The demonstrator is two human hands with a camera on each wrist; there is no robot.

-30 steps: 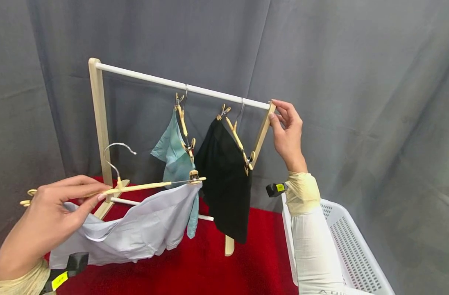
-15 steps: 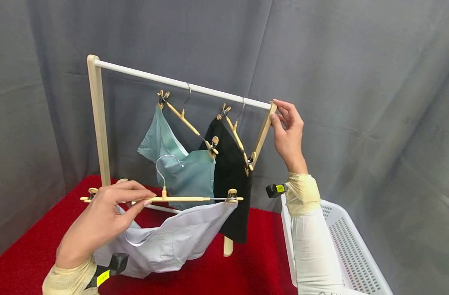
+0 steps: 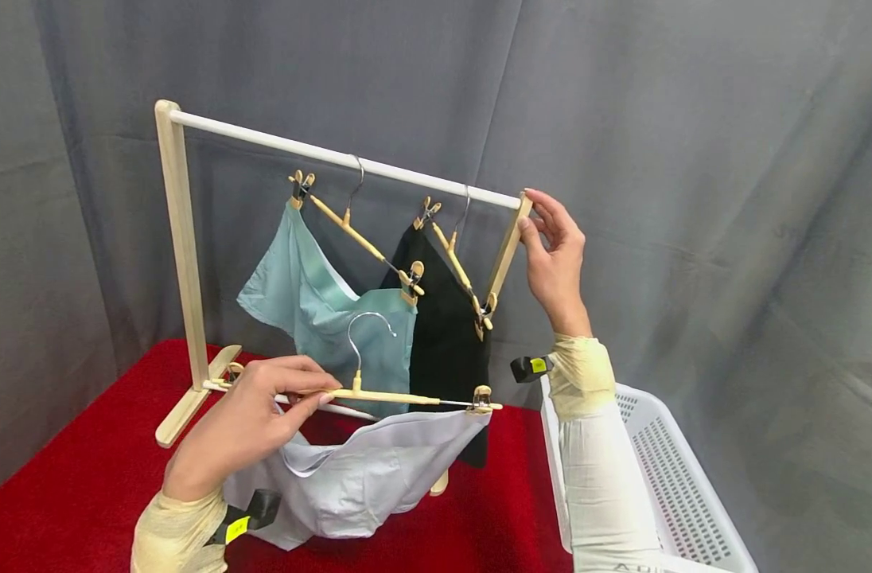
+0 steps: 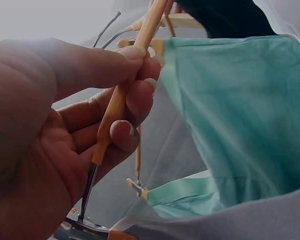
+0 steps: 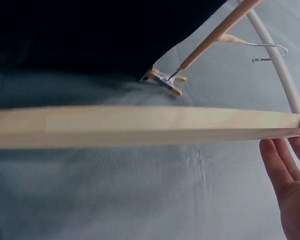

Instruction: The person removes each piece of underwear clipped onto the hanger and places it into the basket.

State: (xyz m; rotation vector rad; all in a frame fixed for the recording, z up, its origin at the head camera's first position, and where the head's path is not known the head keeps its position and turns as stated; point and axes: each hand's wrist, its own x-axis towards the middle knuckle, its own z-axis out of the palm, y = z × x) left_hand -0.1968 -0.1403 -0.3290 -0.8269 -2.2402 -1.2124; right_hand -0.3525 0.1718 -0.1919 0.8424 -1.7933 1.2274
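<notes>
My left hand (image 3: 253,426) pinches the bar of a wooden clip hanger (image 3: 396,397) between thumb and fingers, left of its metal hook. Clipped to that hanger, pale lilac shorts (image 3: 371,473) hang with a sagging waistband. The left wrist view shows the thumb across the hanger bar (image 4: 111,115). The hook overlaps a teal garment (image 3: 350,334), which hangs from the white rail (image 3: 278,144) of a small clothes rack. My right hand (image 3: 561,267) holds the top of the rack's right post (image 3: 508,251), with thumb and fingers on either side.
A black garment (image 3: 443,358) hangs on another clip hanger near the right post. The rack's left post (image 3: 181,247) and foot (image 3: 185,418) stand on a red cloth (image 3: 71,469). A white perforated basket (image 3: 679,469) sits beside my right forearm. Grey curtain hangs behind.
My left hand has carried the hanger and lilac shorts rightward, in front of the teal garment. The teal garment's hanger has swung round, showing more of its front. My right hand keeps its hold.
</notes>
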